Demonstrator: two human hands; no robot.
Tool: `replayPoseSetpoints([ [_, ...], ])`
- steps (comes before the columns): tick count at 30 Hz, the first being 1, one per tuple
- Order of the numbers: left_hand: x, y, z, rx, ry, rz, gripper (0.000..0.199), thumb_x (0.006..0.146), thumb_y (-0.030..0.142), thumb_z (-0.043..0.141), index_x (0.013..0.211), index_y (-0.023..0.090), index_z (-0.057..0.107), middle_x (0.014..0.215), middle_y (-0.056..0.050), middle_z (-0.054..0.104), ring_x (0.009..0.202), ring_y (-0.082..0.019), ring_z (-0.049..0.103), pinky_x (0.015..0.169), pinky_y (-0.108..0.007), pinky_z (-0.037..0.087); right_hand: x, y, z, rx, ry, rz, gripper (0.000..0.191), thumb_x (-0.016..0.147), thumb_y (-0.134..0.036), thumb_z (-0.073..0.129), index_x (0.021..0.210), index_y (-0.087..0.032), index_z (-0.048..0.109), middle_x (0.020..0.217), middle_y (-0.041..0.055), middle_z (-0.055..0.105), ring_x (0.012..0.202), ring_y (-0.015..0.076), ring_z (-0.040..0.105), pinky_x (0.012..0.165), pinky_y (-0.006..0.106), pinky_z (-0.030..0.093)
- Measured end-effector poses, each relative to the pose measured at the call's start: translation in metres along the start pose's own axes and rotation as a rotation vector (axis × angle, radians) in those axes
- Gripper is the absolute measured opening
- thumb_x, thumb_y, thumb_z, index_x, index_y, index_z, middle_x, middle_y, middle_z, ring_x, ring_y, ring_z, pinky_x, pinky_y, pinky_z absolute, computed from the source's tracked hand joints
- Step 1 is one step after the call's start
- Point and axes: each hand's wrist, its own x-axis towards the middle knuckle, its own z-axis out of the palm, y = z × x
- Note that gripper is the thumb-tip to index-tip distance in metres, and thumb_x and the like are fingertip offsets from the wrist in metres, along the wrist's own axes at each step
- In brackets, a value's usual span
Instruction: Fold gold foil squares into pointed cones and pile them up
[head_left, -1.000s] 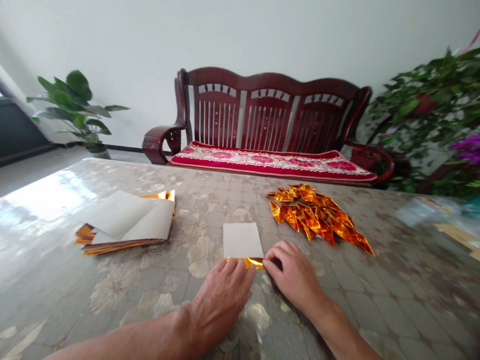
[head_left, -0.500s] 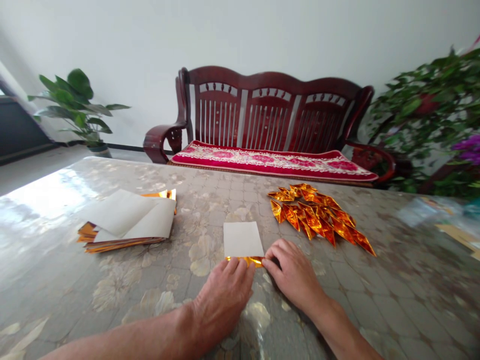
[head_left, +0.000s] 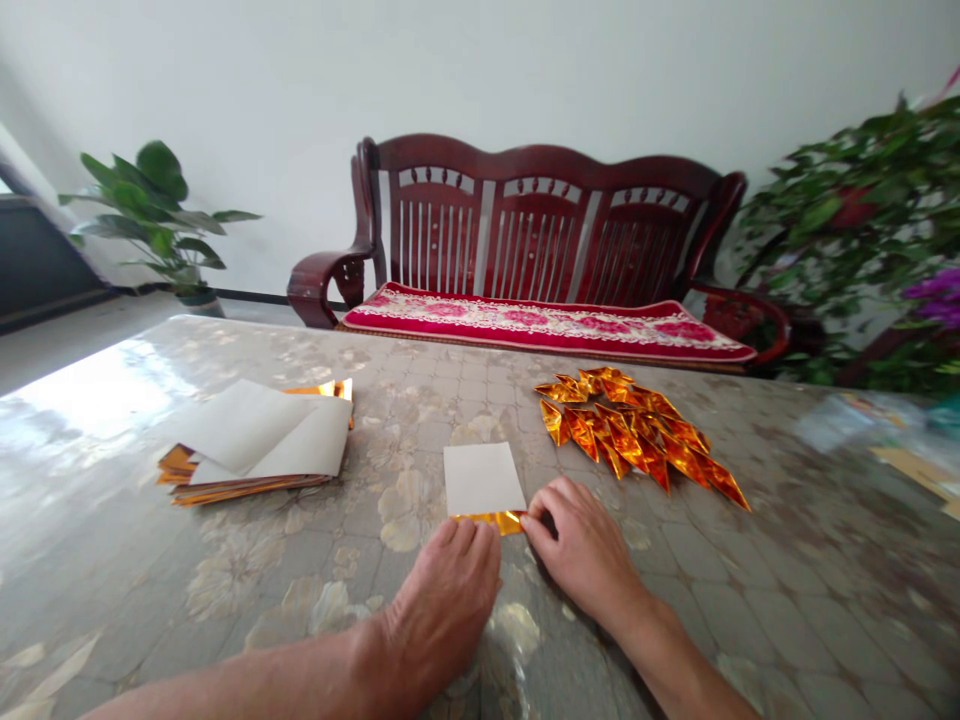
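Note:
A sheet of foil paper (head_left: 484, 478) lies on the table in front of me, pale backing up, with a shiny gold strip folded over along its near edge. My left hand (head_left: 450, 585) is closed at the left part of that strip, its fingertips on the fold. At the strip's right end, my right hand (head_left: 581, 545) pinches the corner between thumb and forefinger. To the right lie several folded gold foil pieces (head_left: 630, 430) with pointed ends. On the left rests a stack of foil paper sheets (head_left: 262, 440), mostly pale side up with gold edges showing.
The table (head_left: 360, 590) has a glossy floral cover. Clear plastic and a piece of cardboard (head_left: 915, 470) lie at its right edge. Beyond the far edge stands a wooden bench (head_left: 540, 230) with a red cushion, with a potted plant (head_left: 169, 220) at left and leafy plants at right.
My left hand has slid slightly left along the folded strip, showing more gold. The sheet has shifted a little to the left, and my right hand stays at the corner.

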Motion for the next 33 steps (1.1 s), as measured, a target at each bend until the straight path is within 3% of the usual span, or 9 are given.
replayPoseSetpoints([
  [10, -0.001, 0.007, 0.0, 0.111, 0.044, -0.02, 0.019, 0.096, 0.022, 0.045, 0.099, 0.014, 0.062, 0.087, -0.007, 0.054, 0.078, -0.023, 0.047, 0.074, -0.039, 0.038, -0.001, 0.004, 0.004, 0.016, 0.022, -0.022, 0.01, 0.087, -0.021, 0.06, 0.077, -0.024, 0.057, 0.085, 0.0021, 0.06, 0.084, 0.0211, 0.056, 0.075, 0.033, 0.04],
  [18, 0.0, 0.012, -0.01, 0.15, 0.087, -0.048, 0.05, 0.097, 0.053, 0.044, 0.11, 0.009, 0.065, 0.092, -0.009, 0.059, 0.084, -0.025, 0.049, 0.085, -0.041, 0.038, -0.001, 0.009, 0.009, 0.02, 0.016, -0.005, 0.011, 0.087, -0.026, 0.062, 0.077, -0.025, 0.057, 0.085, 0.0025, 0.06, 0.085, 0.0231, 0.057, 0.075, 0.035, 0.041],
  [22, 0.003, 0.01, -0.009, 0.038, 0.079, -0.034, 0.055, 0.093, 0.057, 0.05, 0.116, 0.008, 0.062, 0.109, -0.012, 0.06, 0.1, -0.028, 0.051, 0.088, -0.039, 0.039, -0.001, 0.008, 0.009, 0.029, 0.001, 0.028, 0.011, 0.087, -0.027, 0.063, 0.078, -0.024, 0.057, 0.086, 0.0022, 0.06, 0.086, 0.0233, 0.057, 0.076, 0.035, 0.041],
  [27, 0.006, 0.003, -0.009, -0.114, -0.011, 0.037, 0.039, 0.095, 0.049, 0.053, 0.103, 0.012, 0.063, 0.095, -0.008, 0.059, 0.089, -0.025, 0.051, 0.077, -0.038, 0.042, -0.001, 0.006, 0.008, 0.018, 0.006, 0.035, 0.012, 0.087, -0.027, 0.064, 0.078, -0.024, 0.057, 0.086, 0.0023, 0.06, 0.086, 0.023, 0.056, 0.076, 0.035, 0.041],
  [33, 0.01, 0.001, -0.013, -0.229, 0.008, -0.042, 0.05, 0.093, 0.049, 0.059, 0.126, 0.013, 0.052, 0.105, -0.006, 0.058, 0.091, -0.023, 0.051, 0.079, -0.037, 0.044, -0.003, 0.001, 0.007, -0.021, 0.027, 0.045, 0.011, 0.087, -0.028, 0.063, 0.079, -0.024, 0.057, 0.087, 0.0028, 0.061, 0.087, 0.0238, 0.056, 0.076, 0.036, 0.039],
])
